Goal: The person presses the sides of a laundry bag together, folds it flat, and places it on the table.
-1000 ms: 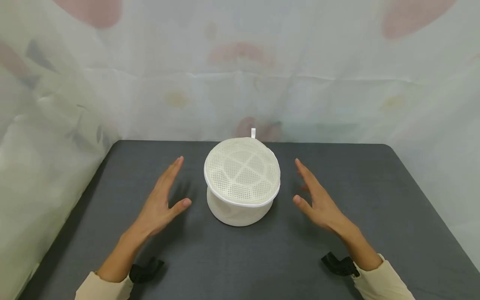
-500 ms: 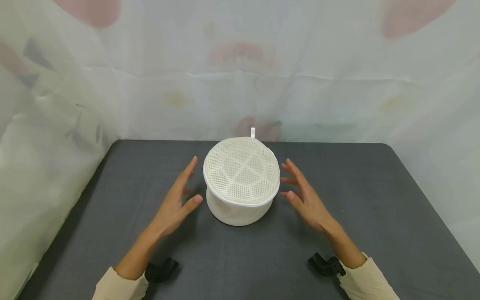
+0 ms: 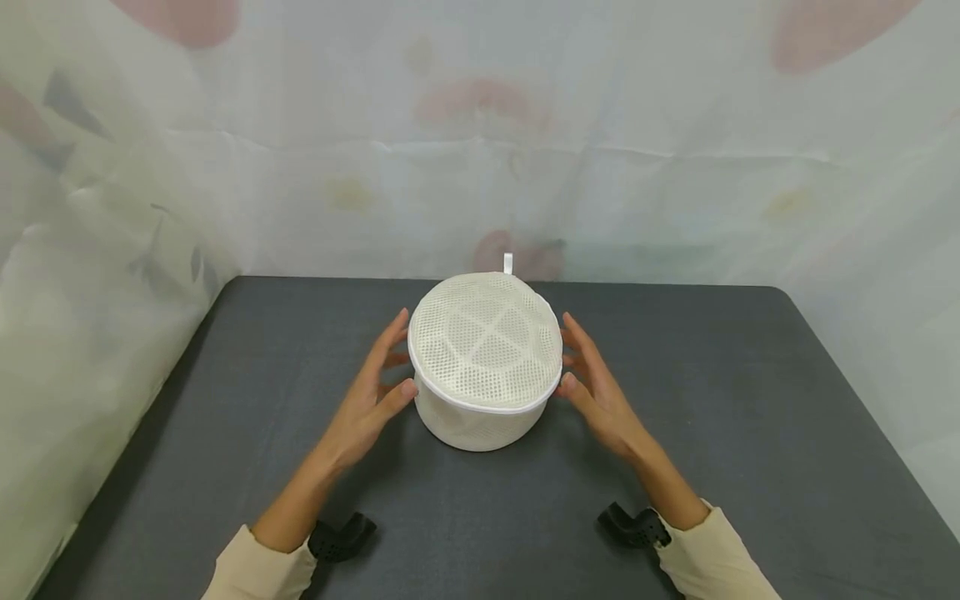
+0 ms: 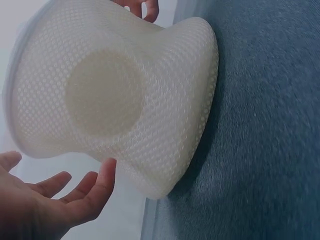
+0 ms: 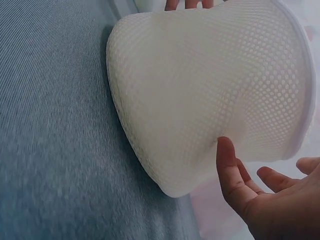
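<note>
mesh laundry basket: round white mesh laundry basket with a zip-style rim, sitting upright near the middle of the dark grey table, a bit toward the far edge. Little white hanging loop sticks up at the back.

left hand: left hand is right up against the basket's left side, fingers spread and mostly straight. Thumb tip looks like it's touching the wall just under the rim, but it isn't curled round anything.

right hand: right hand mirrors it on the other side, fingers loose and fanned, thumb at the rim edge. Touching or a hair off, can't really tell from the head view.

wrist views: the side wall looks soft and dented inward, so this thing squishes easily.

step: I'd say they're at the "closing in to grab it" stage, both palms bracketing it, no real squeeze yet.

next move: probably needs even pressure from both sides, and gentle, since that mesh would buckle or tip if one hand pushes harder.

background: pale floral curtain hanging behind and to the left of the table.
</note>
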